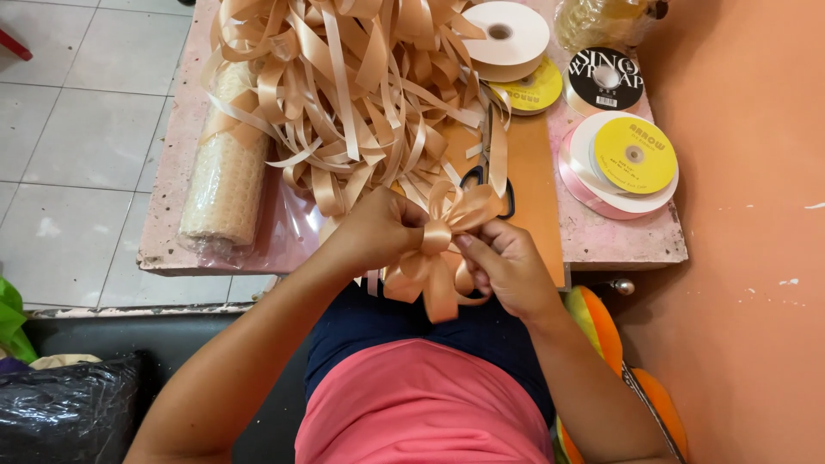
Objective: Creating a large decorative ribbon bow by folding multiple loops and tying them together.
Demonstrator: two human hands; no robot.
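**Both hands pinched on a ribbon bow at the near edge of the worktop**

My left hand [374,230] is closed around the left side of the ribbon bow [440,253], fingers curled and pressed together on its loops and middle. The bow sits between my two hands, just over the near edge of the worktop [619,245], above my lap. Its loops fan up and to the right, and its tails hang down toward me, so its long axis runs roughly from the far right to the near left. My right hand [507,268] pinches the bow from the right, thumb and fingertips nipped on the knot at its middle. Both hands touch the bow; neither is nearer than the other.

Going left to right across the worktop: a roll of wrapped mesh [225,176] lies along the left edge, running from far to near. Next comes a big heap of loose peach ribbon strips [344,86], filling the middle and reaching almost to my hands. Black-handled scissors [490,185] lie just beyond the bow, partly under the strips. At the far right stand ribbon spools [632,159], several near the right edge.

Open room is small: a bare strip of worktop right of the scissors, and the space above my lap.
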